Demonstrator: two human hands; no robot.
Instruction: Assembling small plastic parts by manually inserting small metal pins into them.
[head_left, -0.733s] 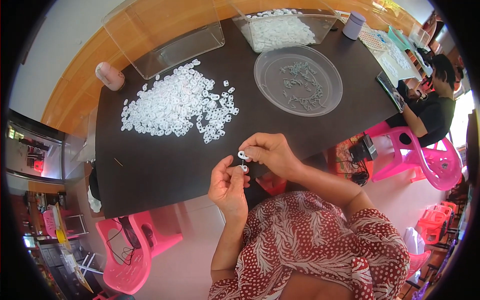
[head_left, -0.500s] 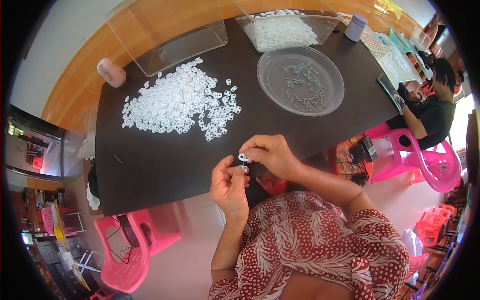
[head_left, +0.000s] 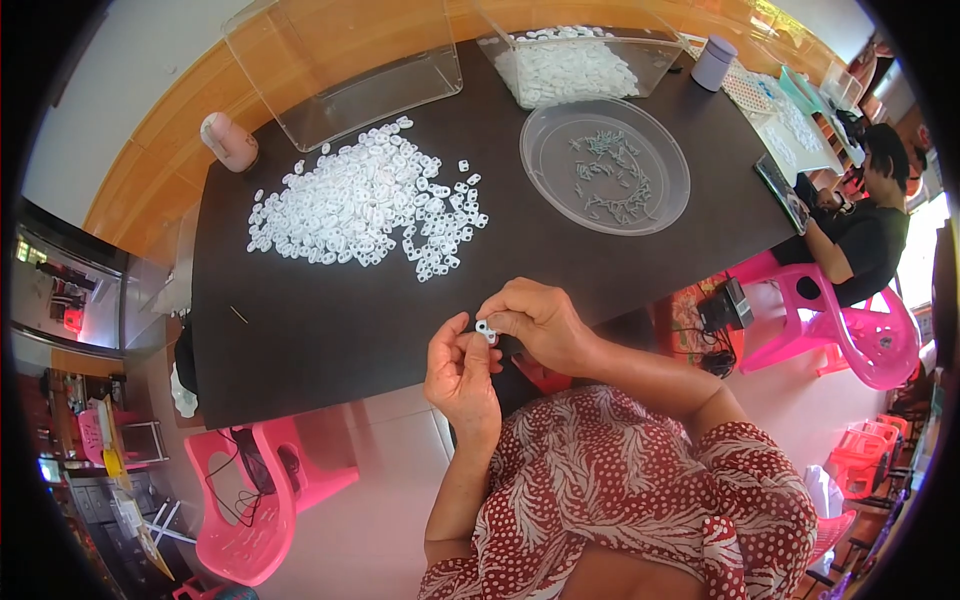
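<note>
White against dark surface [head_left: 320, 325]: pinching small holed pieces [head_left: 484, 327] just below frame centre in left hand [head_left: 466, 378] and right hand [head_left: 540, 318], clamped on them, probably for fine control. With white pile [head_left: 340, 205] upper left, tray [head_left: 549, 165] of pins [head_left: 604, 143] upper centre-right, presumably for easy reach.

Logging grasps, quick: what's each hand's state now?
Left hand: closed, pinching the lower small white holed piece.
Right hand: closed, pinching the upper small white holed piece.
</note>
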